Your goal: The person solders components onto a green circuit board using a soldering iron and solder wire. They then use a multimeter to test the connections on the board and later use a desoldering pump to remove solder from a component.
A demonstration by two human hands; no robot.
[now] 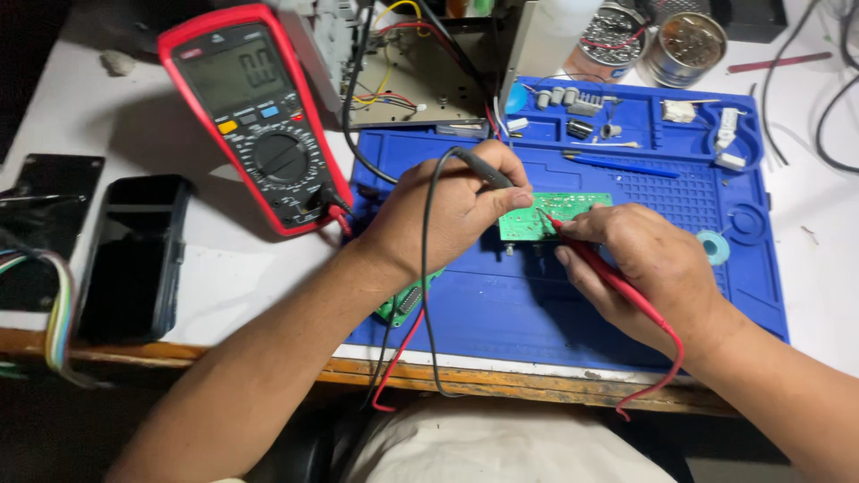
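While both hands pinch probes, left hand (452, 210) black probe (483, 170), right hand (649, 268) red probe (608, 273), tips touch green board (559, 207).

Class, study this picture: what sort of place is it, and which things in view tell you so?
Most likely an electronics repair bench. A red multimeter stands on the table, the left hand and right hand press probes to a green circuit board, and a blue work mat holds small parts in its trays.
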